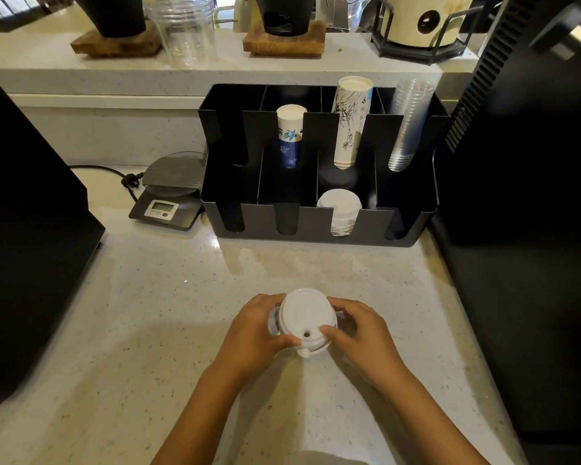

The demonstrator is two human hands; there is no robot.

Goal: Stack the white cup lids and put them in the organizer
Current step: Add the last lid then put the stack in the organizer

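Observation:
A stack of white cup lids (304, 317) stands on the pale counter close to me, its top lid showing a small sip hole. My left hand (255, 330) grips the stack's left side and my right hand (356, 330) grips its right side, thumbs near the front rim. One lower lid pokes out unevenly on the left. Farther back stands the black organizer (316, 226). Another pile of white lids (339, 204) sits in its front row, third compartment from the left.
The organizer's back row holds a blue-printed paper cup stack (291, 135), a taller white paper cup stack (349, 122) and clear plastic cups (408, 125). A digital scale (168, 196) sits left of it. Dark machines (31, 229) flank the counter on both sides.

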